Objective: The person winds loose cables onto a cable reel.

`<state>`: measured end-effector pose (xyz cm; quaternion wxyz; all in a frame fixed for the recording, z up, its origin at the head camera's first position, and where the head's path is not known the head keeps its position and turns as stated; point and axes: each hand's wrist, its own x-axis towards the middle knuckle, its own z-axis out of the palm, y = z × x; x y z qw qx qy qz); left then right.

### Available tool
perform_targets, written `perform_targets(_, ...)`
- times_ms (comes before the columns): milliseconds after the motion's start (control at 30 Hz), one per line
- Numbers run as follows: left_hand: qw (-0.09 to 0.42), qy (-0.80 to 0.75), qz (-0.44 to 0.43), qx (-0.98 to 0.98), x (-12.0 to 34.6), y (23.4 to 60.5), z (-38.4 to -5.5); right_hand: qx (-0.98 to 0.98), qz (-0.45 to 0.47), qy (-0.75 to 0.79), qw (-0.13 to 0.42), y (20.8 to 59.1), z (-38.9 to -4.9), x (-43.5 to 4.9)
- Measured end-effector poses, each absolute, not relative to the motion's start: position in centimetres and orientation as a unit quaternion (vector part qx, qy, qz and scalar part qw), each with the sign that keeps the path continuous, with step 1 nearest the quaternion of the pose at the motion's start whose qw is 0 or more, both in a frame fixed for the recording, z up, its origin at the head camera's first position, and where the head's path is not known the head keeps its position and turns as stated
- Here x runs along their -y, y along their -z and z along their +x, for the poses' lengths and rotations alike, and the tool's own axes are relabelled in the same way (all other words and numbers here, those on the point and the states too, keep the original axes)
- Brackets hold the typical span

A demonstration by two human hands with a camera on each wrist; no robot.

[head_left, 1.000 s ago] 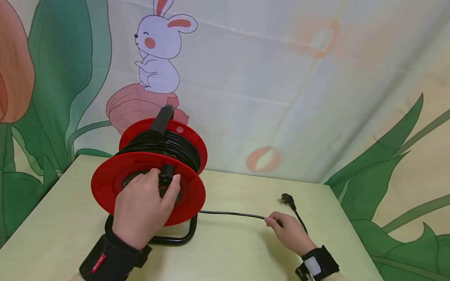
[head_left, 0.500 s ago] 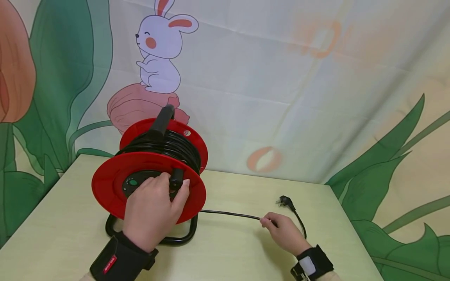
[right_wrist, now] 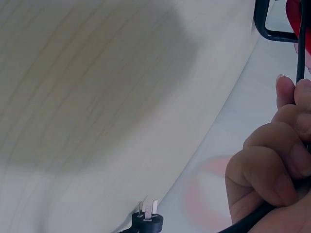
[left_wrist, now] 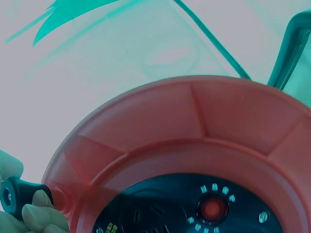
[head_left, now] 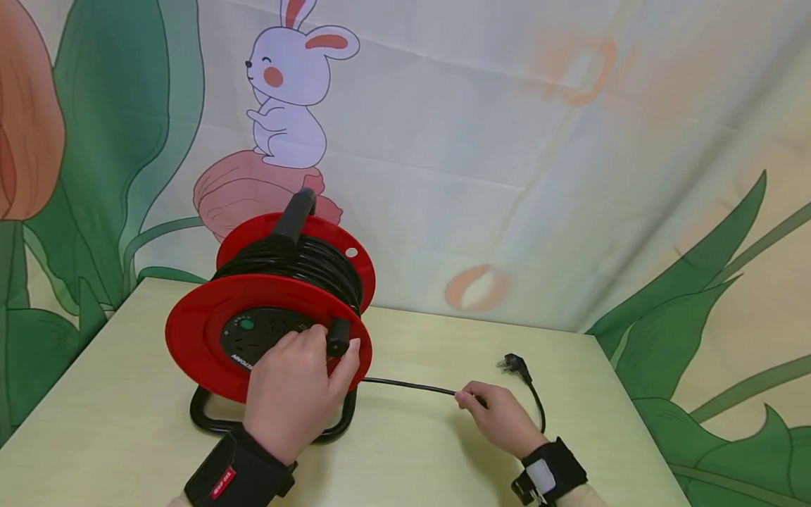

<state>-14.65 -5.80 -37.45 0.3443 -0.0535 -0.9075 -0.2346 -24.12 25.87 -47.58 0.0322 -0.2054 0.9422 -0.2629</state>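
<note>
A red cable reel (head_left: 209, 338) with black cord wound between its two flanges stands on the left of the table. My left hand (head_left: 294, 394) grips the reel's black crank knob (head_left: 338, 336) between thumb and fingers; the left wrist view shows fingers curled round the knob (left_wrist: 22, 196). The front socket panel (head_left: 253, 334) is partly covered by that hand. From the reel a black cord (head_left: 408, 384) runs right to my right hand (head_left: 503, 419), which holds it in curled fingers. Beyond that hand the cord's end with a three-pin plug (head_left: 516, 366) lies at the right.
The reel rests on a black tubular stand (head_left: 209, 421) and has a black carry handle (head_left: 294, 218) on top. Behind the pale wooden table (head_left: 418, 451) hangs a printed cloth (head_left: 443, 155) with a rabbit and plants.
The crank knob has moved right and downward with my left hand, turning the reel and uncovering more of its panel. My right hand has shifted left toward the reel with the cord.
</note>
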Motion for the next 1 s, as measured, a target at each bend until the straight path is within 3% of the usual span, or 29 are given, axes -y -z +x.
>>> perform_targets(1000, 0.315, 0.191, -0.059, 0.928, 3.8, 40.4, -14.4, -0.928, -0.258, 0.267, 0.043, 47.9, -24.8, -22.6)
